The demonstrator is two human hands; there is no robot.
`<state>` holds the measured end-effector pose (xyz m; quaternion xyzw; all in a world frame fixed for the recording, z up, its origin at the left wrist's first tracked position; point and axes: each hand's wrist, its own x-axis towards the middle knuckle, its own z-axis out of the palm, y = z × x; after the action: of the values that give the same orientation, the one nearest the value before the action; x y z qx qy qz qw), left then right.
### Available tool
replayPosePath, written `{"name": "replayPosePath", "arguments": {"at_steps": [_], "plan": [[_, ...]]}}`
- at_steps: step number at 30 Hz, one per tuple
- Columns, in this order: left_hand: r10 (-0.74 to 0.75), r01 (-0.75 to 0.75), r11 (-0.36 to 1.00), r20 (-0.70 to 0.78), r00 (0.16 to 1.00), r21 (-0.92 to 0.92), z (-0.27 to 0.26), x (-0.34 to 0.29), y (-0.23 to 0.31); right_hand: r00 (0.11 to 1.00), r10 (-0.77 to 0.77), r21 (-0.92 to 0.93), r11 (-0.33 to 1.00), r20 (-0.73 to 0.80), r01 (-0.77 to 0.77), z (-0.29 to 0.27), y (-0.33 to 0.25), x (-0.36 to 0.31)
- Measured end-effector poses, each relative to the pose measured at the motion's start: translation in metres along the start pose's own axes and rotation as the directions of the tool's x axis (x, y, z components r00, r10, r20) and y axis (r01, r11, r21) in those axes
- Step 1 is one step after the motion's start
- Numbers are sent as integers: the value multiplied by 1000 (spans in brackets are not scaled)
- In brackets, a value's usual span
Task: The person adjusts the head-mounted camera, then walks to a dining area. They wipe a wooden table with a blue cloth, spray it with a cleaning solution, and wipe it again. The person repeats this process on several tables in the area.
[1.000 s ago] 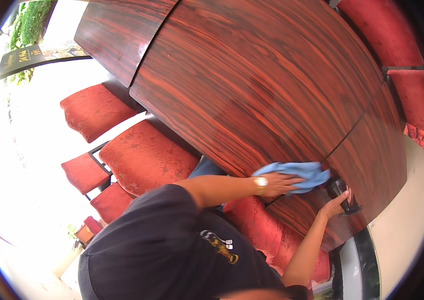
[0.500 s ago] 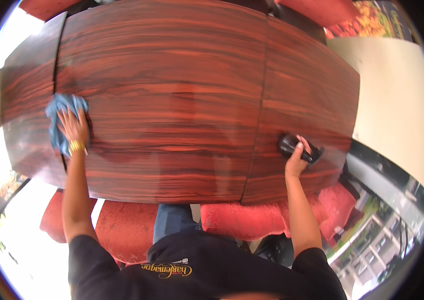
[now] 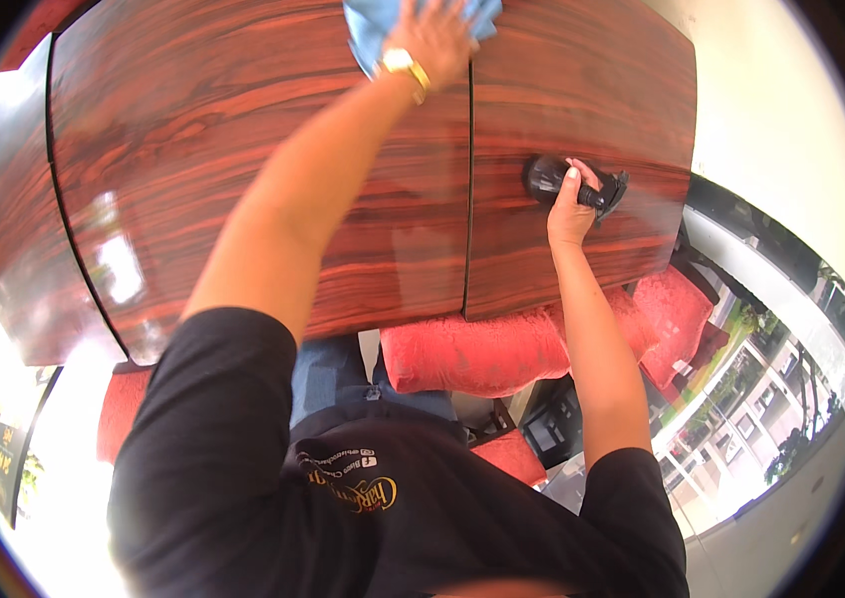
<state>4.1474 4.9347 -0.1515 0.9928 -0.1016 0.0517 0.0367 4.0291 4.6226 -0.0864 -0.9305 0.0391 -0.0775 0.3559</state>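
Observation:
My left hand [image 3: 432, 48] lies flat with fingers spread over a blue cloth [image 3: 367, 28] at the far side of a glossy, red-brown table [image 3: 243, 130]. A gold-coloured watch [image 3: 401, 62] is on that wrist. Farther right and nearer to me, my right hand [image 3: 570, 214] is closed around the neck of a dark spray bottle [image 3: 544, 179]. The bottle is tipped on its side, its body pointing left and its black spray head to the right. Whether it rests on the tabletop or hovers just above, I cannot tell.
Dark seams divide the table into panels. Red upholstered chairs [image 3: 472, 354] line the near edge. A cream surface [image 3: 781, 110] lies beyond the right end, and a window [image 3: 741, 419] is at the lower right. Bright light glares at the lower left.
My left hand and the cloth have moved from the table's left part to the far middle. The right hand still grips the spray bottle. The view has shifted, too.

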Motion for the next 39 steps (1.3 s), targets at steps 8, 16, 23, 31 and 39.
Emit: {"name": "replayPosePath", "arguments": {"at_steps": [8,16,23,31,39], "plan": [[302,-206,875,161,940,-437,-47,-252,209,999,44,-29,999,24,-43,2,33,11],[-99,725,75,718,689,-685,-127,-428,175,977,10,221,974,213,-58,-14,6,15],[-920,977,-50,390,37,-209,-206,-702,70,857,-28,462,851,515,-249,-43,-36,-184],[-980,974,196,-71,188,-118,-171,-854,124,905,-92,343,937,415,-63,-56,-49,-310],[-965,951,261,-42,257,-163,-179,-832,119,906,-152,206,976,394,75,-88,37,-328]]}}
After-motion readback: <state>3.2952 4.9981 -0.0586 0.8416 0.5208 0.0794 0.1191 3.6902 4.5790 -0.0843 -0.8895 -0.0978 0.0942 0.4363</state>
